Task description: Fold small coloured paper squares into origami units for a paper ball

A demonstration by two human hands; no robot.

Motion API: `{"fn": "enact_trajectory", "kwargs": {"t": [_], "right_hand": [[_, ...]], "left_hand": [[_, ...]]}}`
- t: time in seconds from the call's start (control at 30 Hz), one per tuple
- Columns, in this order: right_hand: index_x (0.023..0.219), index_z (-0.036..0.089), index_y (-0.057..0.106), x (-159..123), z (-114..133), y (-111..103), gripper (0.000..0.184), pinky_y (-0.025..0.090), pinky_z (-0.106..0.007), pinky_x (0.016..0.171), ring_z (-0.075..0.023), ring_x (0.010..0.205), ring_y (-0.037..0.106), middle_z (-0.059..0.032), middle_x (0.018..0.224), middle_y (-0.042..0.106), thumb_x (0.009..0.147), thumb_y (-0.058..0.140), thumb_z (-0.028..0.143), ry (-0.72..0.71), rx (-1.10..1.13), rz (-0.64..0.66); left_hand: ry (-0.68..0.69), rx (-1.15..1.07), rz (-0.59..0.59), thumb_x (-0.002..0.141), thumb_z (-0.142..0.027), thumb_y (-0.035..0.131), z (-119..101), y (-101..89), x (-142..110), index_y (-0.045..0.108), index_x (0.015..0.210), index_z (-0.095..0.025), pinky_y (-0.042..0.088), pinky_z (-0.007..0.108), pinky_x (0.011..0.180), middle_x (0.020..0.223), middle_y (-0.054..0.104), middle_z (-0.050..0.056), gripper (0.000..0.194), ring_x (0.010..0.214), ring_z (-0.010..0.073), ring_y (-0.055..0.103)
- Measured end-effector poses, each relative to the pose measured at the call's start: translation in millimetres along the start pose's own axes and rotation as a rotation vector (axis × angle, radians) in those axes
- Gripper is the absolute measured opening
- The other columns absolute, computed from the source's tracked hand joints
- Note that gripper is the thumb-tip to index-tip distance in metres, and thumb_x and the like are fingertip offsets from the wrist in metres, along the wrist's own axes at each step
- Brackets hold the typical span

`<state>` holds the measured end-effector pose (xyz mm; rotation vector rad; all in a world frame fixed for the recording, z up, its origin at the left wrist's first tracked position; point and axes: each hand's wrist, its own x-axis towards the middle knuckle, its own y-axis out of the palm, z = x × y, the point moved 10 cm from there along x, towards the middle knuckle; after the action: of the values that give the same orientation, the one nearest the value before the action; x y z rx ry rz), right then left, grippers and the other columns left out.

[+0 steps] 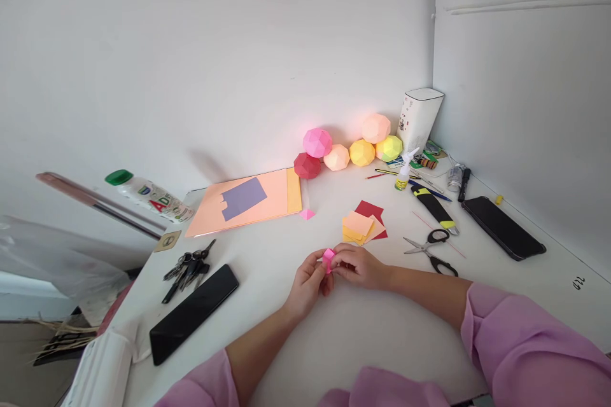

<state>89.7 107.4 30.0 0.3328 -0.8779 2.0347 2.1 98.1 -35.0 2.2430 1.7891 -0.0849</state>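
Observation:
A small piece of folded pink paper (328,257) is held up between both hands, just above the near middle of the table. My left hand (308,281) pinches it from the left, thumb against its side. From the right, the fingertips of my right hand (359,265) close on its other edge. Parts of the paper are hidden behind the fingers. Just beyond the hands lie loose red, peach and orange paper pieces (358,227). Another small pink folded paper (307,214) rests farther off. Open scissors (432,248) lie to the right of my right hand.
Faceted paper balls (337,157) line the back wall. Peach paper sheets (238,203) lie at back left, keys (188,267) and a black phone (195,313) nearer. A glue bottle (403,175), a utility knife (434,208) and a black case (503,227) are on the right.

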Motion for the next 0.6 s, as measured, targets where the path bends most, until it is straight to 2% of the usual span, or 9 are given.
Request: {"fn": "enact_trajectory", "kwargs": {"t": [0.07,0.27,0.43,0.6], "right_hand": [[0.079,0.017,0.060,1,-3,-3,0.014,0.046,-0.026,0.057,-0.0141,0.067,0.053,-0.0048,0.075,0.058,0.087,0.051,0.025,0.050,0.050,-0.018],[0.083,0.016,0.064,-6,-32,4,0.018,0.046,-0.025,0.053,-0.0097,0.055,0.052,-0.0035,0.080,0.058,0.084,0.057,0.033,0.370,0.299,0.040],[0.080,0.017,0.060,-14,-48,7,0.019,0.045,-0.025,0.054,-0.0107,0.056,0.052,-0.0001,0.071,0.057,0.081,0.061,0.035,0.507,0.398,0.015],[0.079,0.019,0.048,-16,-51,7,0.024,0.044,-0.024,0.052,-0.0100,0.054,0.051,0.0045,0.063,0.052,0.078,0.065,0.036,0.575,0.487,-0.027]], "left_hand": [[0.003,0.011,0.008,0.081,-0.047,0.054,0,0.6,0,0.049,0.114,-0.014,0.037,0.024,0.049,0.051,0.055,-0.004,0.047,0.046,0.0107,0.045],[0.010,0.023,0.048,0.084,-0.045,0.050,3,2.8,-2,0.048,0.120,-0.015,0.038,0.025,0.051,0.056,0.055,-0.003,0.046,0.050,0.0113,0.046],[0.041,0.041,0.076,0.086,-0.044,0.050,0,6.6,-2,0.049,0.119,-0.017,0.038,0.024,0.050,0.069,0.057,0.000,0.043,0.054,0.0106,0.049],[0.056,0.069,0.082,0.085,-0.043,0.052,-1,9.8,-2,0.049,0.116,-0.017,0.036,0.023,0.048,0.069,0.055,-0.001,0.041,0.050,0.0083,0.045]]}}
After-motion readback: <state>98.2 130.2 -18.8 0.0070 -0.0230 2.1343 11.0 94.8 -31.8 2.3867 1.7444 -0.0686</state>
